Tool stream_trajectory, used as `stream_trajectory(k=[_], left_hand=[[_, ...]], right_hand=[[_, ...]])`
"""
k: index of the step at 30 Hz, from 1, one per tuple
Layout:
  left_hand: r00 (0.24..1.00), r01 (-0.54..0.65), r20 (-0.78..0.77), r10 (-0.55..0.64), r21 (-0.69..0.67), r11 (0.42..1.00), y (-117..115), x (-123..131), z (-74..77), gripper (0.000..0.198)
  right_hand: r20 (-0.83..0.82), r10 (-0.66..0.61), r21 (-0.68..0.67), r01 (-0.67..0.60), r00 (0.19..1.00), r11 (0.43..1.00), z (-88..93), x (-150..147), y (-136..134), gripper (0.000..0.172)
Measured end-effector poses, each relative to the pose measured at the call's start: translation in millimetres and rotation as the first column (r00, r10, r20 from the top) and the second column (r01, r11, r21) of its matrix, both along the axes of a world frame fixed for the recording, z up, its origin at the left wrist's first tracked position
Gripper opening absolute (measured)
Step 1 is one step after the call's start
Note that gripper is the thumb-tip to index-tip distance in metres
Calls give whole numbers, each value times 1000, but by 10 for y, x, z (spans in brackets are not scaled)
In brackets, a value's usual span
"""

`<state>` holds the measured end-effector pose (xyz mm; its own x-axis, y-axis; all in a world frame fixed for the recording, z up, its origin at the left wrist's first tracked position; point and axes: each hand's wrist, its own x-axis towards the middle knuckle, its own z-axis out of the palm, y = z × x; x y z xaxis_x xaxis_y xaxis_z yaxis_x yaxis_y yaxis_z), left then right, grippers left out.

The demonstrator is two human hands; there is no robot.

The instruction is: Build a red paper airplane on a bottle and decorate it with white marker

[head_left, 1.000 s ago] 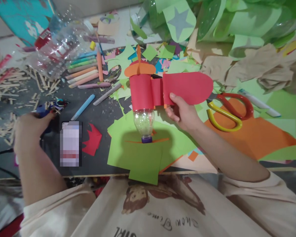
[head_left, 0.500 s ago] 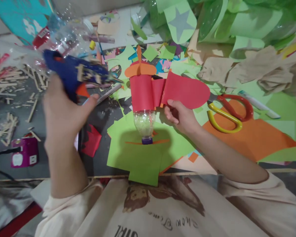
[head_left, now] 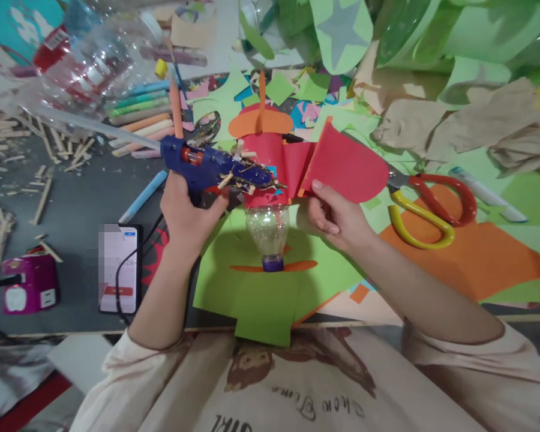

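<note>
In the head view, the left hand (head_left: 184, 216) had brought the blue hot glue gun (head_left: 202, 165) across from the far left of the table, where the hand had been a second earlier. Its fingers were wrapped around the handle, the thumb lying forward near the trigger; how hard they squeezed could not be told. A glue stick (head_left: 117, 131) jutted from the gun's back, wooden splinters (head_left: 225, 180) clung to its front, and the black cord (head_left: 118, 276) looped down over the phone (head_left: 125, 267).

The right hand (head_left: 333, 213) kept its pinch on the near edge of the red paper flap (head_left: 353, 165), thumb on top, fingers curled below. The flap had swung aslant, so its orange edge strip (head_left: 317, 150) leaned away from the bottle. That, with the nozzle (head_left: 284, 186) now over the red sleeve (head_left: 263, 147), seemed to put the joint within the gun's reach; whether the tip touched the paper could not be made out.

The clear plastic bottle (head_left: 267, 228) was between the hands, purple cap (head_left: 272, 263) toward the person, above green paper (head_left: 265, 312). A narrow red panel (head_left: 299, 159) spanned from sleeve to flap. Scissors (head_left: 416, 209) lay just beside the flap's rounded end.
</note>
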<state>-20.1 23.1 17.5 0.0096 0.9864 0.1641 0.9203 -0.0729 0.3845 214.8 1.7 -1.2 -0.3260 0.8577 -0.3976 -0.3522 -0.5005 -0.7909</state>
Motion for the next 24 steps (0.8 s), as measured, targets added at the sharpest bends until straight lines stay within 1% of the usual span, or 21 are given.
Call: stream_trajectory(k=[4, 7, 13, 19, 24], left_hand=[[999, 15, -36, -15, -2, 1000, 11, -60, -120, 51], [999, 42, -27, -42, -8, 999, 5, -65, -167, 51], [998, 59, -9, -58, 28, 998, -25, -42, -163, 49], [991, 106, -91, -101, 54, 993, -19, -52, -176, 41], [988, 119, -102, -116, 31, 992, -29, -52, -162, 43]], right_hand=[[9, 32, 11, -32, 999, 999, 0, 3, -4, 68], [-6, 31, 26, -31, 999, 999, -13, -8, -21, 72], [-14, 59, 30, -59, 998, 998, -8, -17, -31, 73], [-20, 71, 39, -70, 997, 997, -10, -8, -28, 71], [-29, 76, 29, -75, 997, 997, -12, 0, -34, 69]])
